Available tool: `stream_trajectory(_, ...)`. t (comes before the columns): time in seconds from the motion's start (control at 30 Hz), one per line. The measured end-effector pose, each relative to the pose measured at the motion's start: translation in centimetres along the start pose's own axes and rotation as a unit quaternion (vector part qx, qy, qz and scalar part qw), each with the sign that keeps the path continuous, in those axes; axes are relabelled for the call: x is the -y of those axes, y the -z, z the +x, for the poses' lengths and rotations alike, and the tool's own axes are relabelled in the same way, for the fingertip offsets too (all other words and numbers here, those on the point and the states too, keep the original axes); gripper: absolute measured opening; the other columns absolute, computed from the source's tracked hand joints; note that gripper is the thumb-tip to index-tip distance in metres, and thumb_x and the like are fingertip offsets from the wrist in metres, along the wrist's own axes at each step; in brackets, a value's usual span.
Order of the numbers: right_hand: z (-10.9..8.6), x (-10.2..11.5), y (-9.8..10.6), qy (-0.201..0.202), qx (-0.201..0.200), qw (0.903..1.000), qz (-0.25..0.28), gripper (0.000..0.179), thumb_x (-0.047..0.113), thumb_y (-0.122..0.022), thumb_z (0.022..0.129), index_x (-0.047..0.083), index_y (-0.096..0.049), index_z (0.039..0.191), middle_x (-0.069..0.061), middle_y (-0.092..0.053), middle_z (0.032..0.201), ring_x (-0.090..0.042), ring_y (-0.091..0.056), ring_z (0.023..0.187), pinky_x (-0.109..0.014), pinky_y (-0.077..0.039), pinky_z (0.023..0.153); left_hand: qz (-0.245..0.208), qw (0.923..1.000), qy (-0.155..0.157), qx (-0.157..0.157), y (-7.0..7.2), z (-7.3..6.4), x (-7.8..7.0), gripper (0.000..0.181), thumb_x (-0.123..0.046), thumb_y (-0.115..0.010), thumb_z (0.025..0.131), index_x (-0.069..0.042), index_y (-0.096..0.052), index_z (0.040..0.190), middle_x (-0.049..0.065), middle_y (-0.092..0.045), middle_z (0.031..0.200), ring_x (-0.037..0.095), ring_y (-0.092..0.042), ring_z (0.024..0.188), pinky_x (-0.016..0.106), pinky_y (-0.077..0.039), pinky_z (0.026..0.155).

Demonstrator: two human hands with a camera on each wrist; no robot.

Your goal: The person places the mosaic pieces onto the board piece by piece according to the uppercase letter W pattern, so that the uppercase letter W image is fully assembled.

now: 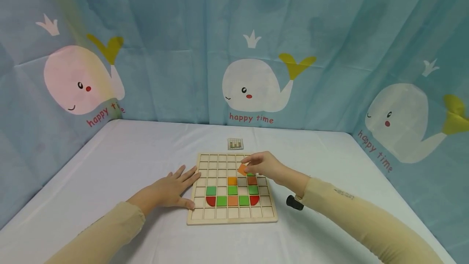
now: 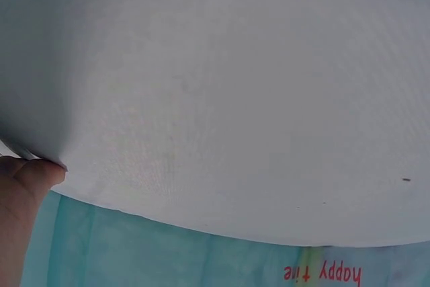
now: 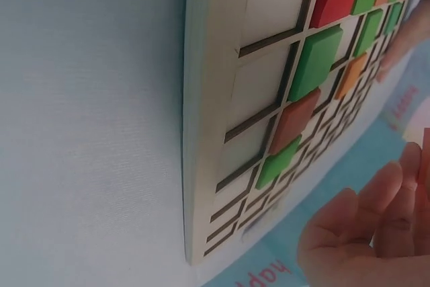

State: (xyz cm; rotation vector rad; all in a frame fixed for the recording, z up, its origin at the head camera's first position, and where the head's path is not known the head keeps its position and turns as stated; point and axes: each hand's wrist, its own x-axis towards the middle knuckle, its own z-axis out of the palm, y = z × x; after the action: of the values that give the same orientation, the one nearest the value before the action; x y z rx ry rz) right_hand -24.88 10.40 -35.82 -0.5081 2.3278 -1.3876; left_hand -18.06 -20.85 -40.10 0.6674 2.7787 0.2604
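A wooden grid board (image 1: pixel 220 220) lies on the table, partly filled with coloured tiles. Green tiles (image 1: pixel 232 190), a red rounded tile (image 1: pixel 211 201) at each end of one row, and orange tiles (image 1: pixel 232 181) sit in its squares. My right hand (image 1: pixel 266 167) pinches an orange tile (image 1: pixel 242 170) above the upper middle of the board, partly covering a green tile below. That orange tile (image 3: pixel 424 173) shows at the right edge of the right wrist view. My left hand (image 1: pixel 170 188) rests at the board's left edge, fingers spread; the left wrist view catches only part of it.
A small card (image 1: pixel 235 144) with a printed grid pattern lies behind the board. To the board's right, partly under the right forearm, is a short black cylinder (image 1: pixel 294 203). A blue curtain (image 1: pixel 172 72) with whale prints surrounds the white-covered table (image 1: pixel 154 141).
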Motion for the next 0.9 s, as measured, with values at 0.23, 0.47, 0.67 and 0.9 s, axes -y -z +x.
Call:
stream_trajectory(0.23, 1.1, 0.2, -1.1, -0.007, 0.019, 0.9997, 0.011, 0.026, 0.002, -0.067, 0.09, -0.005, -0.068, 0.116, -0.006, -0.07, 0.103, -0.015, -0.066, 0.087, -0.036, -0.054, 0.085, -0.008, 1.0, -0.002, 0.002, 0.1, -0.1, -0.1, 0.103, -0.069, -0.061, 0.079, -0.007, -0.027, 0.154, 0.015, -0.015, 0.161, 0.047, -0.011, 0.143, 0.067, -0.021, 0.107)
stream_trajectory(0.47, 2.4, 0.3, -2.3, -0.012, 0.022, 0.9997, 0.006, 0.023, 0.0, -0.066, 0.091, -0.003, -0.07, 0.113, -0.006, -0.071, 0.097, -0.018, -0.066, 0.086, -0.035, -0.054, 0.083, 0.007, 0.9998, -0.008, -0.014, 0.5, 0.1, -0.2, 0.104, -0.071, -0.064, 0.075, -0.008, -0.033, 0.152, 0.014, -0.022, 0.159, 0.049, -0.019, 0.141, 0.064, -0.036, 0.099)
stream_trajectory(0.67, 3.2, 0.4, -3.4, -0.003, 0.036, 0.999, 0.025, 0.018, -0.003, -0.066, 0.09, -0.003, -0.071, 0.107, -0.005, -0.07, 0.094, -0.017, -0.067, 0.083, -0.034, -0.055, 0.081, 0.017, 0.9991, -0.013, -0.038, 0.5, 0.4, -0.1, 0.104, -0.07, -0.069, 0.071, -0.007, -0.041, 0.148, 0.015, -0.03, 0.156, 0.049, -0.027, 0.138, 0.061, -0.041, 0.095)
stream_trajectory(0.9, 3.9, 0.9, -4.7, 0.001, 0.041, 0.9991, -0.004, 0.015, 0.002, -0.069, 0.089, 0.0, -0.074, 0.103, -0.003, -0.068, 0.094, -0.012, -0.062, 0.081, -0.029, -0.054, 0.077, 0.023, 0.9987, -0.013, -0.043, 0.2, 0.6, 0.2, 0.103, -0.071, -0.068, 0.07, -0.007, -0.042, 0.147, 0.016, -0.031, 0.155, 0.05, -0.029, 0.136, 0.06, -0.041, 0.096)
